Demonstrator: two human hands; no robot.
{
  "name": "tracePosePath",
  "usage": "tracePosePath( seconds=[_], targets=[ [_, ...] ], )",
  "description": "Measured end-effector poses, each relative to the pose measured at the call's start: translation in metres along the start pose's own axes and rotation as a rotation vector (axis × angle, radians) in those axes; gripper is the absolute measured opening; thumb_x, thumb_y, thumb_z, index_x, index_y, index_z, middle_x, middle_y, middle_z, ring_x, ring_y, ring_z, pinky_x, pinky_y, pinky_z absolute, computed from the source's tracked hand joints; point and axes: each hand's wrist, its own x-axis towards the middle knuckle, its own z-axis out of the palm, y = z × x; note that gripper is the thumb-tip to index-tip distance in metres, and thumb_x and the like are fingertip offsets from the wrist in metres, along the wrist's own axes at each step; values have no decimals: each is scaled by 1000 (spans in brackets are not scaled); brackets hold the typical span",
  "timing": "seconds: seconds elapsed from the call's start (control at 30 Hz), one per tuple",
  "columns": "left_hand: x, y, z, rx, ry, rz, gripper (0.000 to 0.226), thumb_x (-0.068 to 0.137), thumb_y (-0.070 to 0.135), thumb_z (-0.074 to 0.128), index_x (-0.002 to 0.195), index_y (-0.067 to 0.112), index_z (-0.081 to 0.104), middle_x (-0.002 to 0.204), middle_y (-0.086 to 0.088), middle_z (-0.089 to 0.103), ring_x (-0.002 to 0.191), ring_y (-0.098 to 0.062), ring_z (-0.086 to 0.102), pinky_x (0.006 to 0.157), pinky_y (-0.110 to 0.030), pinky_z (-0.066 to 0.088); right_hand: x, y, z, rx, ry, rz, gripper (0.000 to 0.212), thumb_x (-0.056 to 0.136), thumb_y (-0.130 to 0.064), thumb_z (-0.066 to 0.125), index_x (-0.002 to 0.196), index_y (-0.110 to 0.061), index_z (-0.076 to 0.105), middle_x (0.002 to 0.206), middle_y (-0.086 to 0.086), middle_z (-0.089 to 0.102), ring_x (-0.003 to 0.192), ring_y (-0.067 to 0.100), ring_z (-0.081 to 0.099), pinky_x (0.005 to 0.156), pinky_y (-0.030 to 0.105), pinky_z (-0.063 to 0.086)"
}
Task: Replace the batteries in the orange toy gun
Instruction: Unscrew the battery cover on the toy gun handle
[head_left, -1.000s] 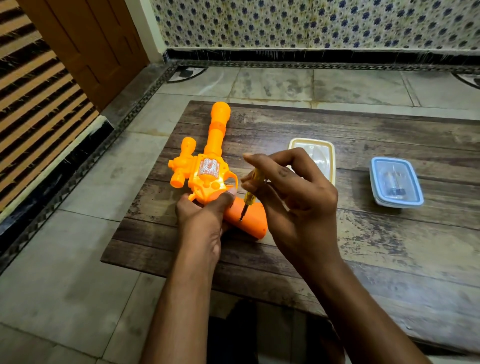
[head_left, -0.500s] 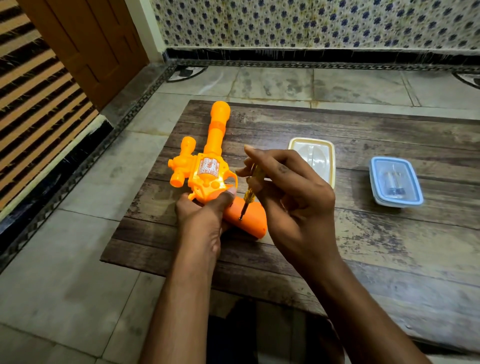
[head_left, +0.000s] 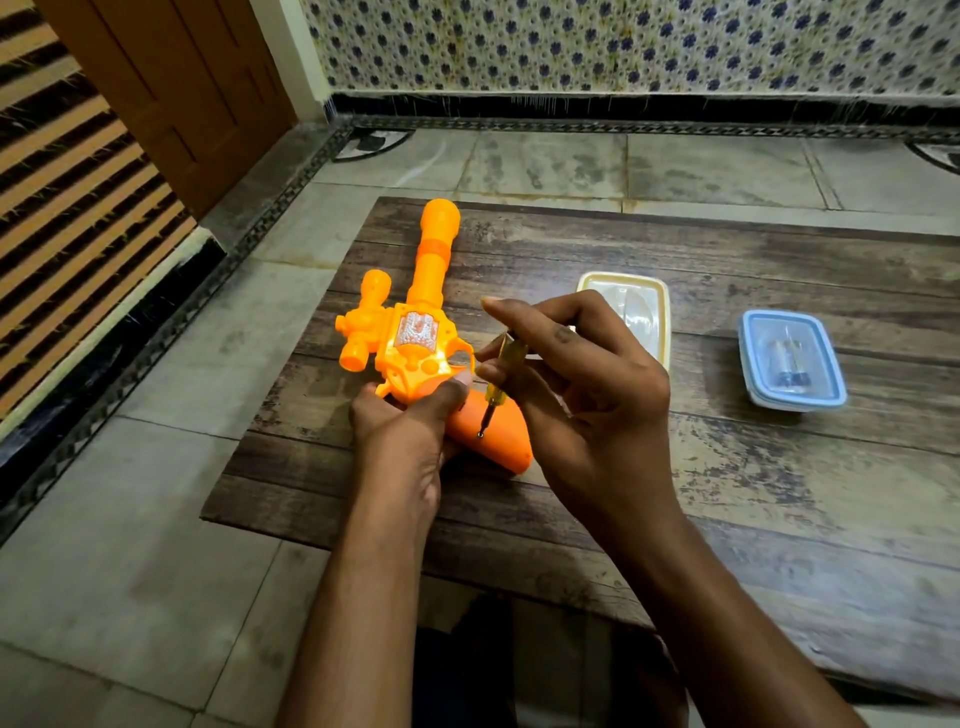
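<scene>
Here, orange plastic toy gun (head_left: 415, 358) lies on worn wooden table (head_left: 779, 493). Left hand (head_left: 405, 421) grips its body; right hand (head_left: 582, 384) pinches yellow-handled screwdriver (head_left: 501, 376), tip on grip. Cream-rimmed clear tub (head_left: 631, 309): contents unclear. Blue-rimmed lidded tub (head_left: 792, 361): small indistinct items. No legible writing.

Orange toy gun (head_left: 415, 338): one, lying on the bench (head_left: 779, 493).
Screwdriver (head_left: 498, 379), yellow handle: one.
Lidded plastic containers: two, being one cream-rimmed container (head_left: 649, 291) and one blue-rimmed container (head_left: 792, 358).
Hands: two, being one left hand (head_left: 405, 431) and one right hand (head_left: 587, 395).
Wooden bench: one.
Door (head_left: 171, 88), brown: one.
</scene>
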Motion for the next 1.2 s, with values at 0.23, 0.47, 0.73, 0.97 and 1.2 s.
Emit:
tracePosePath(
  seconds=[0.23,0.47,0.73,0.97,1.2],
  targets=[
    [2,-2,-2,2,-9,7,62,74,-1,86,131,2,59,117,-20,73,104,-36,73,83,-64,59,-2,-2,-1,-20,-15,24,36,91,1,73,126,-3,70,104,13,59,94,29,68,76,43,59],
    [3,-1,-1,0,-3,1,67,73,-1,86,134,5,58,119,-18,72,104,-37,72,85,-66,58,-2,-1,-3,1,-45,13,43,91,11,65,132,1,64,105,16,65,99,30,71,79,46,58],
    [4,-2,-2,-17,-9,-5,70,72,-1,87,135,7,57,120,-17,72,104,-36,73,85,-66,58,-2,-1,-4,-33,-48,-1,44,91,12,61,134,1,62,107,16,65,99,29,71,81,47,58],
    [3,-2,-3,-12,-23,20,78,62,8,91,133,5,59,121,-20,71,105,-37,73,80,-64,60,-3,-1,-1,-59,-23,-29,35,92,5,71,127,0,68,104,17,60,93,31,71,78,43,60],
    [2,0,-2,-24,-46,17,84,52,10,85,132,3,60,119,-19,73,105,-38,73,79,-67,59,-3,-1,-2,-77,-6,-60,34,91,13,68,123,3,69,100,17,61,92,34,71,76,42,60]
  ],
)
